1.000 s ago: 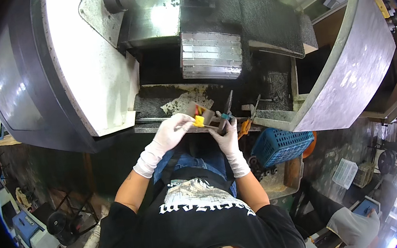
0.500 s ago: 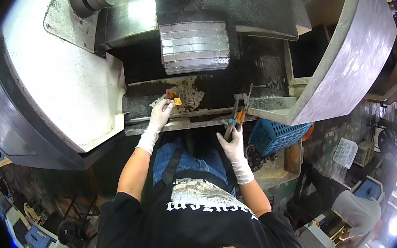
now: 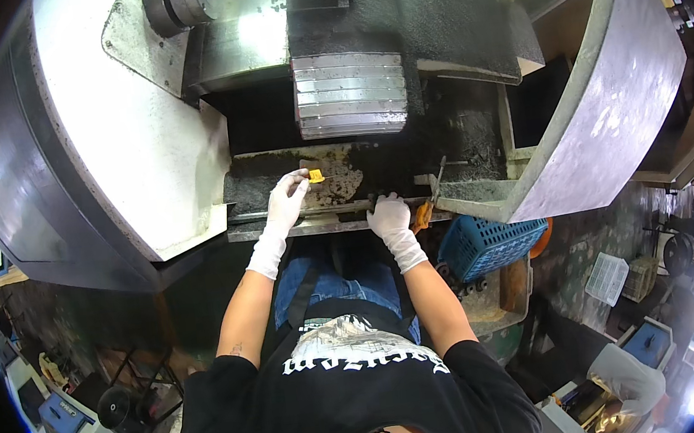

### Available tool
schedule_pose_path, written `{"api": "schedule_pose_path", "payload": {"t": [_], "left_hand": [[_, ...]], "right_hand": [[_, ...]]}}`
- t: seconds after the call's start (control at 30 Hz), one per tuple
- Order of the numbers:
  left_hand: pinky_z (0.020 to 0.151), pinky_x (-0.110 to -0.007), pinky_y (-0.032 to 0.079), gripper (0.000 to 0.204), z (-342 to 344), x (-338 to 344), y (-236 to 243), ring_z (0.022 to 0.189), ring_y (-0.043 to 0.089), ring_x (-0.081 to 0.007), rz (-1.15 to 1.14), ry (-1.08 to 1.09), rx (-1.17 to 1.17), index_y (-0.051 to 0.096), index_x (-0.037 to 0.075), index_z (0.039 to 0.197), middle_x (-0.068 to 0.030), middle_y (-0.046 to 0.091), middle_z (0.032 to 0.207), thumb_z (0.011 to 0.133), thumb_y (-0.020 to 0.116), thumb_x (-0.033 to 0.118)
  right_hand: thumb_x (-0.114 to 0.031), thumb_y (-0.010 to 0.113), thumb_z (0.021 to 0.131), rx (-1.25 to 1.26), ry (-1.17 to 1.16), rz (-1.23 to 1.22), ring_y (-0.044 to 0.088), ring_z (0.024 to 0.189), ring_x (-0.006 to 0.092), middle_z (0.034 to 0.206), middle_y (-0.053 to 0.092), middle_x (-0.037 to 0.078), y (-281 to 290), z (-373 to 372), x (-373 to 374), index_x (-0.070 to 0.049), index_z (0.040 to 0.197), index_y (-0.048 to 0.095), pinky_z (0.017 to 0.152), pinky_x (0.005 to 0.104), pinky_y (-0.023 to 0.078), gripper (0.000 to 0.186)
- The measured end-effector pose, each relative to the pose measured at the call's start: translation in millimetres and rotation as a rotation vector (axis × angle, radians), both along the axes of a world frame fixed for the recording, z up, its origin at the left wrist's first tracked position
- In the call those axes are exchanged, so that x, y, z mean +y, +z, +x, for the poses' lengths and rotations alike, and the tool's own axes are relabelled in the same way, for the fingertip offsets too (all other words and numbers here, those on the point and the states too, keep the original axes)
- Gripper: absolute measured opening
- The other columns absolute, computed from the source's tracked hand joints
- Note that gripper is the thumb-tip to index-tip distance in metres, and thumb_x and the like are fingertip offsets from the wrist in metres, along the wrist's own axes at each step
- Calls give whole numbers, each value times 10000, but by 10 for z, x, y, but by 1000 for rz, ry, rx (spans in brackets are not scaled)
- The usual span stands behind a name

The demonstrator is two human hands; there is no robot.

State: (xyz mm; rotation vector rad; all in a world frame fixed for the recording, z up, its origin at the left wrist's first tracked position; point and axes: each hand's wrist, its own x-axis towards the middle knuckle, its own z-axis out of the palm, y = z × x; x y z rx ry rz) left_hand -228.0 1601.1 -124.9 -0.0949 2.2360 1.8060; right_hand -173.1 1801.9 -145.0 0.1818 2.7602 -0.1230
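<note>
Both my hands wear white gloves. My left hand [image 3: 285, 206] is over the machine's front tray, closed, with its fingertips pinching a small yellow piece [image 3: 316, 176] whose kind I cannot make out. My right hand [image 3: 389, 214] rests at the metal front ledge [image 3: 335, 224], fingers curled over it. Something dark shows at those fingertips, too small to name. Just right of this hand, an orange-handled tool [image 3: 422, 216] leans upright against the ledge, apart from the fingers.
Ahead is a ribbed metal cover [image 3: 351, 93] inside the machine. A large pale door [image 3: 583, 124] curves along the right, and a white panel [image 3: 128, 146] along the left. A blue plastic basket [image 3: 489, 244] stands low at right. A person [image 3: 626, 377] is further off.
My right hand has moved left and forward, away from the orange-handled tool; the teal-handled tool it held no longer shows. My left hand still holds the yellow piece; the red bit beside it is gone from sight.
</note>
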Motion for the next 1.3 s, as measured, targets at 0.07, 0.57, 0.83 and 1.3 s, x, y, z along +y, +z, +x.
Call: {"api": "schedule_pose_path", "payload": {"t": [0.07, 0.57, 0.83, 1.3], "left_hand": [[685, -231, 413, 135, 55, -44, 114, 797, 523, -129, -26, 16, 91, 552, -14, 815, -59, 554, 984, 756, 540, 107], [729, -331, 402, 95, 285, 254, 923, 812, 523, -248, -508, -129, 638, 547, 20, 682, -88, 560, 895, 667, 579, 109], [770, -338, 377, 154, 220, -34, 1036, 884, 505, -253, -331, 243, 569, 564, 42, 785, -107, 525, 986, 709, 587, 173], [843, -350, 340, 248, 159, -406, 819, 980, 463, -280, -361, 58, 413, 536, 37, 926, -134, 505, 1044, 696, 565, 126]], "right_hand": [[-356, 588, 644, -41, -2, 24, 533, 781, 265, 859, 516, 130, -33, -13, 2, -44, 811, 547, 634, 355, 443, 356], [-151, 605, 606, 550, 531, -378, 482, 709, 234, 732, 484, 67, 1094, -245, -327, -70, 819, 539, 617, 321, 401, 237], [-76, 631, 649, 753, 351, -842, 550, 641, 223, 732, 546, 95, 1598, -926, -603, -38, 813, 524, 562, 287, 448, 199], [-218, 588, 695, 879, 361, -195, 470, 920, 267, 928, 546, 119, 2487, -4296, -629, -80, 880, 583, 782, 339, 380, 231]]}}
